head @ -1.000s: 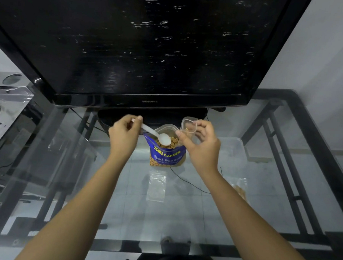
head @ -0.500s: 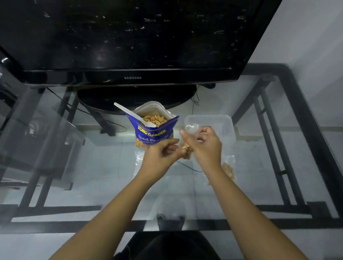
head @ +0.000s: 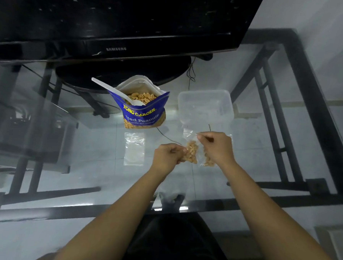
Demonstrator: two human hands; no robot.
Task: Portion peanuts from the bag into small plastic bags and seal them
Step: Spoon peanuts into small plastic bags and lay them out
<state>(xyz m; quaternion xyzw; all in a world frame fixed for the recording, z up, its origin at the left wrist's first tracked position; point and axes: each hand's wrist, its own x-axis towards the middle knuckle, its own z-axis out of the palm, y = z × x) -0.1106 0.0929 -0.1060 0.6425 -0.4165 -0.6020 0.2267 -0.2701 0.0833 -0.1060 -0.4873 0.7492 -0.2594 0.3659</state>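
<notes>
A blue peanut bag (head: pixel 142 113) stands open on the glass table (head: pixel 86 149), with a white plastic spoon (head: pixel 117 92) resting inside on the peanuts. Both hands hold one small clear bag of peanuts (head: pixel 191 153) just above the table. My left hand (head: pixel 168 156) pinches its left side and my right hand (head: pixel 215 147) pinches its top right edge. An empty small plastic bag (head: pixel 134 148) lies flat in front of the peanut bag. Another small bag with peanuts (head: pixel 207 160) lies partly hidden under my right hand.
A clear plastic tub (head: pixel 205 105) sits right of the peanut bag. A black television (head: pixel 116 23) on its stand fills the back of the table. The table's black metal frame (head: pixel 299 92) runs along the right side and front.
My left hand left the spoon in the peanut bag and came over to the small filled bag. Both hands now hold that bag lower and nearer to me.
</notes>
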